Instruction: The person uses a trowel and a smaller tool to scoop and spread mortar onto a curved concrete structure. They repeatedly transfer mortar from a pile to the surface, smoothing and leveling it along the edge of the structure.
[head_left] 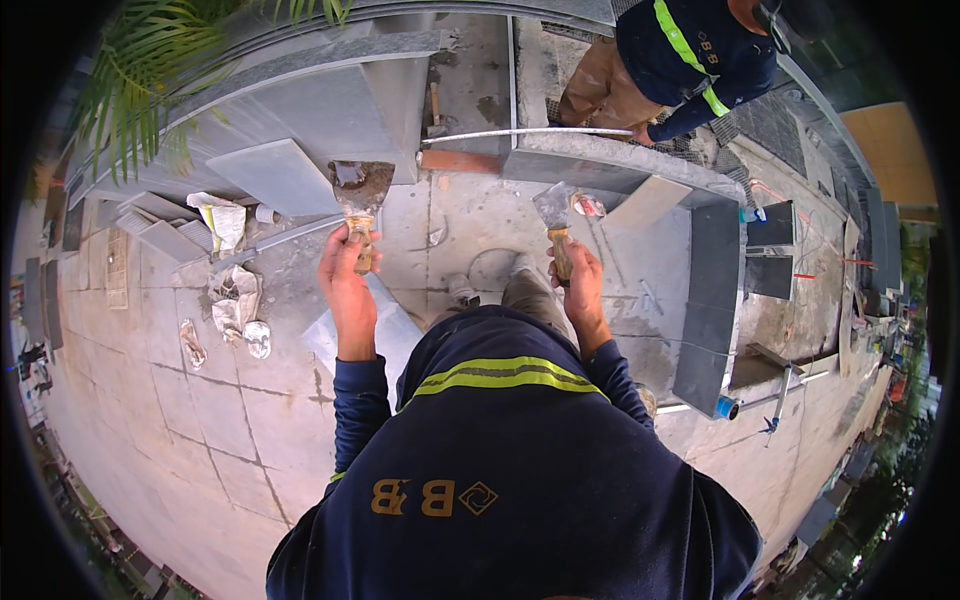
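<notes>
My left hand is closed round the worn handle of a putty knife. Its wide blade points away from me and looks brown and stained, with a dark patch at the far end. In my right hand is a second putty knife, gripped by its wooden handle. That one has a lighter grey metal blade. Both tools are held up in front of me, apart from each other. Just past the right blade, a small crumpled packet lies on the ground.
Another person bends over a low grey stone wall at the far right. A hammer stands at the back. Loose slabs and crumpled bags lie to the left. Dark panels line the right side.
</notes>
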